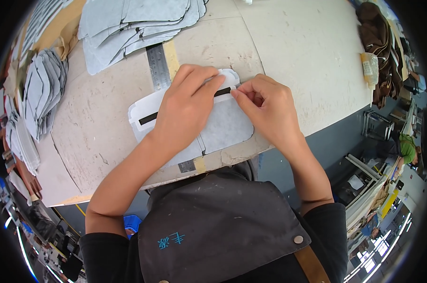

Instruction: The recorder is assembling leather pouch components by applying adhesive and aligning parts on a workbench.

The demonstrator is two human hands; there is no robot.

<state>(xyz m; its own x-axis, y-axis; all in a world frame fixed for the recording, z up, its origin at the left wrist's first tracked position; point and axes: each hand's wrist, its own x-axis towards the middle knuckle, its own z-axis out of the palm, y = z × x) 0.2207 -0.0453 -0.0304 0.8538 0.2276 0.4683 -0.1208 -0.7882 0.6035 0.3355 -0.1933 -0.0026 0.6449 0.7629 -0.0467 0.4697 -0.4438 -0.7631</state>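
A grey, round-cornered sheet piece [225, 120] lies on the worktable in front of me, a white piece [145, 106] along its far side. A narrow black strip [148, 118] runs lengthwise over the white piece, its middle hidden under my hand. My left hand [185, 106] rests across both pieces, fingers stretched toward the strip's right part and pressing down; its thumb is hidden. At the right end, my right hand [265, 104] is closed, thumb and index fingertip pinching the end of the black strip. A steel ruler [158, 66] passes beneath the pieces.
Overlapping grey sheet pieces [128, 28] lie at the far left of the worktable [298, 56], with another stack [45, 89] nearer the left edge. A capped plastic bottle [369, 68] and brown material [377, 33] are at the right edge. A person in green [406, 150] is farther right.
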